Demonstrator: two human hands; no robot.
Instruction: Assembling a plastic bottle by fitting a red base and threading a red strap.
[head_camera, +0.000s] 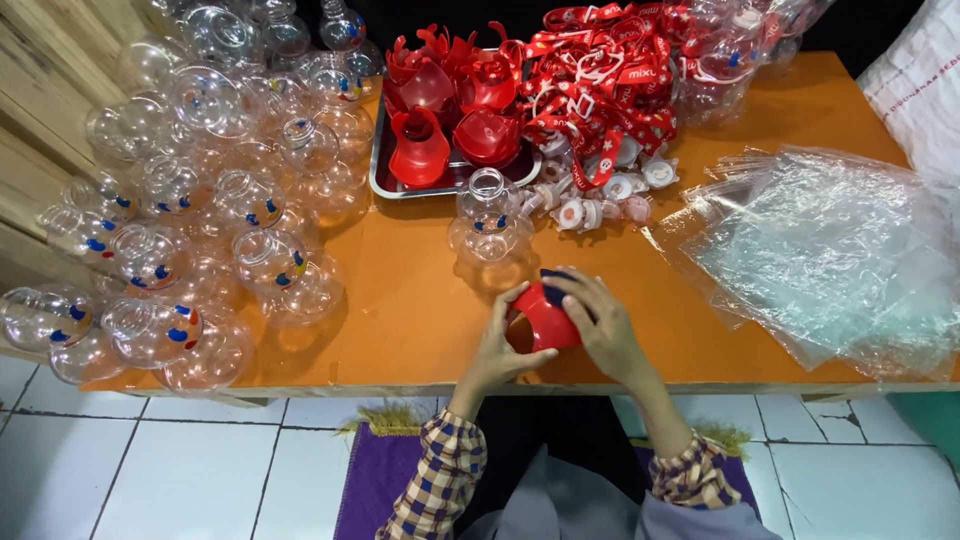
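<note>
Both hands meet at lower centre of the frame, over the near edge of the orange table (400, 330). The red plastic cap (545, 318) sits between them. The left hand (497, 352) has fingers curled and clamped on the cap's left rim; the right hand (600, 325) has fingers closed over its top and right side, partly hiding a dark piece beneath the fingertips. A clear snowman-shaped bottle (488, 225) stands upright just above the cap in frame, apart from it, mouth up. Neither hand is clearly nearer to the bottle. More red caps fill the metal tray (378, 185), upper centre.
</note>
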